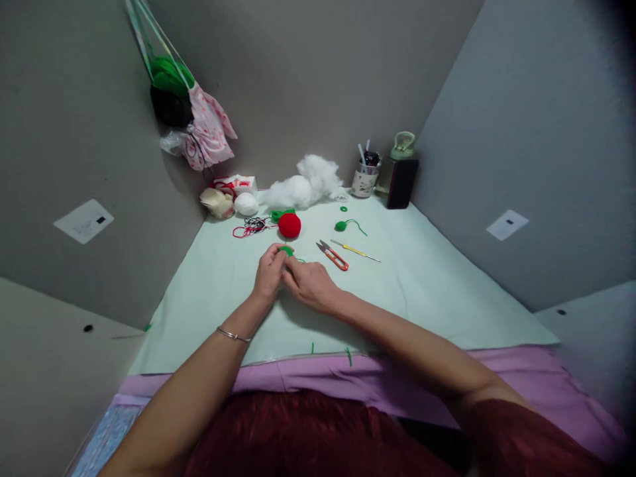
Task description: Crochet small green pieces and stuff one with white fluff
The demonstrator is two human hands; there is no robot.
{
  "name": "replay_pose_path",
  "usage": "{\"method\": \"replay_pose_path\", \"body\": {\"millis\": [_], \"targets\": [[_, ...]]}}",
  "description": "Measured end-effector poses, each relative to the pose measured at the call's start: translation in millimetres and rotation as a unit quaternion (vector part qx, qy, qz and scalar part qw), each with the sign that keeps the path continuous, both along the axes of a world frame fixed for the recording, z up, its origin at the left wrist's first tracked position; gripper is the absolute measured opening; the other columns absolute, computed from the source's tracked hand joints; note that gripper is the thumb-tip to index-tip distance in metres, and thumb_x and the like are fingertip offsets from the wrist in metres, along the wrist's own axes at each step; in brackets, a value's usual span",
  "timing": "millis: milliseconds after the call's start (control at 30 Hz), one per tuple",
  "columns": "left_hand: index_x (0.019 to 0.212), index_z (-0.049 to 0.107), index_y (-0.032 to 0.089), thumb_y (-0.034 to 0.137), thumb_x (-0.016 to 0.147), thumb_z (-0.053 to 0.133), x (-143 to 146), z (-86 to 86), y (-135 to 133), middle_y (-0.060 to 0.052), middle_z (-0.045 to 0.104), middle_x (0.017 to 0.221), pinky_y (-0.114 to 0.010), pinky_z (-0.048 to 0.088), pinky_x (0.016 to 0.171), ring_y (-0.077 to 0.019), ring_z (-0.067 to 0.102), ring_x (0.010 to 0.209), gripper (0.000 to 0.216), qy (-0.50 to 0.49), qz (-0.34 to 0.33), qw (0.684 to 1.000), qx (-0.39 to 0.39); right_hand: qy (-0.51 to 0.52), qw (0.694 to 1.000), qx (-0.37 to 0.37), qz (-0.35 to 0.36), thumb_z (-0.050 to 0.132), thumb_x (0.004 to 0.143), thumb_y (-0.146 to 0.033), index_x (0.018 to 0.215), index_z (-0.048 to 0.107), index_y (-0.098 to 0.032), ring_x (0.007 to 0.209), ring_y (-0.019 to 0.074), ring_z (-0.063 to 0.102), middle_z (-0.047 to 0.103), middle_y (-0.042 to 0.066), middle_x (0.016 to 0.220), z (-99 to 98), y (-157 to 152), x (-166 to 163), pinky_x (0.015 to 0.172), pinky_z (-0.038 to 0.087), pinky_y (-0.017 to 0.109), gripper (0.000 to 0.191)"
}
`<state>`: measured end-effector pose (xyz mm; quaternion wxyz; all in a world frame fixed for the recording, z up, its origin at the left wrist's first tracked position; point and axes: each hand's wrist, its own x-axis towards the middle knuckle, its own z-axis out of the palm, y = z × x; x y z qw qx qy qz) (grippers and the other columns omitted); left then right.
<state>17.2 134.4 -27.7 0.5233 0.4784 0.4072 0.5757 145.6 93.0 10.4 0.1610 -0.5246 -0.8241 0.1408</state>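
Note:
My left hand (pixel 269 273) pinches a small green crochet piece (pixel 286 250) above the table. The fingers of my right hand (pixel 313 285) are closed together at the lower edge of that same piece; whether they also grip something thin, such as a needle, is too small to tell. A bit of green yarn (pixel 301 260) shows just above my right hand. Directly beyond the hands lies a red yarn ball (pixel 289 226). To the right rest orange-handled thread snips (pixel 332 256) and a yellow-handled crochet hook (pixel 355 250).
Farther back are a small green crocheted piece with a tail (pixel 340 226), a green ring (pixel 344 209), white stuffing (pixel 298 191), a white ball (pixel 246 204) and tangled red and black yarn (pixel 251 227). A pen cup (pixel 364 182), bottle (pixel 403 144) and phone (pixel 403 184) stand back right.

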Motion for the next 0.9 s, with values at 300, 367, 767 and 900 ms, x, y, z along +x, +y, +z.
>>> {"method": "replay_pose_path", "body": {"millis": [300,367,767,900], "targets": [[0.138,0.061,0.017,0.034,0.087,0.068,6,21.3,-15,-0.012,0.078,0.116,-0.034,0.055,0.098,-0.0248,0.072,0.111,0.054,-0.122,-0.1,0.984,-0.083,0.325,0.939,-0.107,0.0,0.049,0.095,-0.044,0.067,0.049,-0.021,0.06,0.0131,0.042,0.049,-0.002,0.064,-11.7,33,22,0.059,0.028,0.027,0.037],[0.141,0.062,0.016,0.035,0.09,0.063,5,25.2,-16,-0.014,0.073,0.131,-0.038,0.051,0.108,-0.0271,0.067,0.125,0.054,-0.154,-0.112,0.978,-0.089,0.388,0.91,-0.141,-0.021,0.054,0.089,-0.051,0.065,0.046,-0.021,0.056,0.0112,0.035,0.041,-0.004,0.06,-8.9,36,26,0.055,0.024,0.026,0.039],[0.113,0.067,0.017,0.041,0.077,0.08,7,4.4,-5,-0.013,0.077,0.114,-0.033,0.057,0.083,-0.0236,0.073,0.096,0.046,-0.082,-0.07,0.994,-0.011,0.42,0.877,-0.228,-0.039,0.058,0.084,-0.05,0.069,0.05,-0.022,0.053,0.0126,0.035,0.041,-0.004,0.056,-0.4,32,23,0.052,0.029,0.026,0.033],[0.1,0.067,0.017,0.037,0.076,0.076,6,-4.7,0,-0.004,0.074,0.087,-0.026,0.05,0.064,-0.0157,0.065,0.071,0.033,-0.048,-0.005,0.999,0.0,0.391,0.906,-0.152,-0.046,0.061,0.085,-0.033,0.069,0.054,-0.021,0.068,0.016,0.044,0.05,-0.001,0.065,-2.1,20,13,0.067,0.033,0.027,0.021]]}}
